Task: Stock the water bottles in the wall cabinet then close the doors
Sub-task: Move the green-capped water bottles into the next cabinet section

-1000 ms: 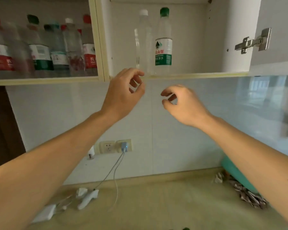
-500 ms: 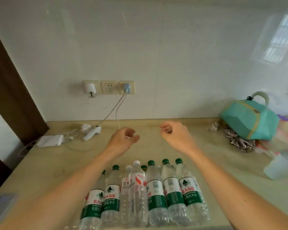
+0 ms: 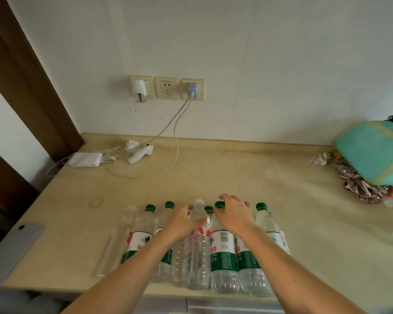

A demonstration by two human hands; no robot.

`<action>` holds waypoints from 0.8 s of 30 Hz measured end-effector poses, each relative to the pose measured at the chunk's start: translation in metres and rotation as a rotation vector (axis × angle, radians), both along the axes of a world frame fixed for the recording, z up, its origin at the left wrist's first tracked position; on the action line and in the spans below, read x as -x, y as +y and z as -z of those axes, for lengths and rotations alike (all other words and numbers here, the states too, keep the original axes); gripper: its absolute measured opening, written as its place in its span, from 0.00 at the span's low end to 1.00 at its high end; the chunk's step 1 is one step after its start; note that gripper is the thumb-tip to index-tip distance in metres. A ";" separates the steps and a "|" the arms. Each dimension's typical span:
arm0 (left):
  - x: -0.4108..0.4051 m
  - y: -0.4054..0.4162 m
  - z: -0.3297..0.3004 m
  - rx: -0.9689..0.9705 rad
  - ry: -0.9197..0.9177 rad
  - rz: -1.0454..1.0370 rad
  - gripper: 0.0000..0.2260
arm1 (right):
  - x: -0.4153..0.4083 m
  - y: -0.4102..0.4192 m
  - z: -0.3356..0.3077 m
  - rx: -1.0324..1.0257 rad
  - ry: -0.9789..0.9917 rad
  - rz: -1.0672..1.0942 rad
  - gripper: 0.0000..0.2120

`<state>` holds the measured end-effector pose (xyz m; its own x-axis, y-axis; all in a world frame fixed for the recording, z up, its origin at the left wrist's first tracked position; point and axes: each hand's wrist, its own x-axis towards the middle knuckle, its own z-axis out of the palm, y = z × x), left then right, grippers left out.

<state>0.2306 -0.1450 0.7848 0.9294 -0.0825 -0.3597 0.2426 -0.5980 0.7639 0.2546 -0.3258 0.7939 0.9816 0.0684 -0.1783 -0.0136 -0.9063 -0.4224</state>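
Upright at the near edge of a beige countertop (image 3: 281, 200), a cluster of plastic water bottles (image 3: 222, 250) stands packed side by side, most with green caps and green-and-white labels. Both of a person's bare hands reach into the group from below. The left hand (image 3: 182, 223) curls around the upper body of a white-capped bottle (image 3: 197, 241) with a red-marked label, the thumb and fingers wrapping its shoulder. The right hand (image 3: 235, 214) arches over the neighbouring green-capped bottle (image 3: 224, 252), fingers bent down across its neck and cap; whether it fully grips the bottle cannot be told. At the left end of the row a clear, label-free bottle (image 3: 116, 243) stands slightly apart from the rest, and another green-capped bottle (image 3: 268, 225) stands at the right end. A rubber band (image 3: 96, 202) lies on the counter just beyond the row. Farther back, near the wall, a white power adapter (image 3: 85, 159) and a white handheld device (image 3: 141, 152) rest among cables that climb to a blue plug in a triple wall socket (image 3: 166, 87). A teal bag (image 3: 372, 152) sits at the far right over crumpled fabric, and a grey phone (image 3: 14, 248) lies at the counter's left edge.
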 end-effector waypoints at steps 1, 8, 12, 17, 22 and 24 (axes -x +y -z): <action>0.000 -0.001 0.000 0.005 0.007 -0.001 0.33 | -0.004 -0.001 0.002 0.049 0.008 -0.008 0.22; -0.004 -0.005 0.003 0.111 0.040 -0.146 0.30 | -0.028 0.000 0.009 0.075 0.145 -0.015 0.19; -0.003 0.001 -0.001 0.218 -0.015 -0.239 0.32 | -0.035 -0.003 0.003 -0.246 0.171 0.107 0.09; -0.011 0.013 -0.019 0.279 -0.080 -0.239 0.31 | -0.039 -0.017 -0.034 -0.730 0.182 0.209 0.03; -0.036 0.011 -0.053 0.312 -0.236 -0.303 0.36 | -0.054 -0.030 -0.086 -0.892 -0.036 0.181 0.15; -0.048 0.005 -0.064 0.281 -0.320 -0.304 0.33 | -0.061 -0.033 -0.099 -0.872 -0.153 0.123 0.17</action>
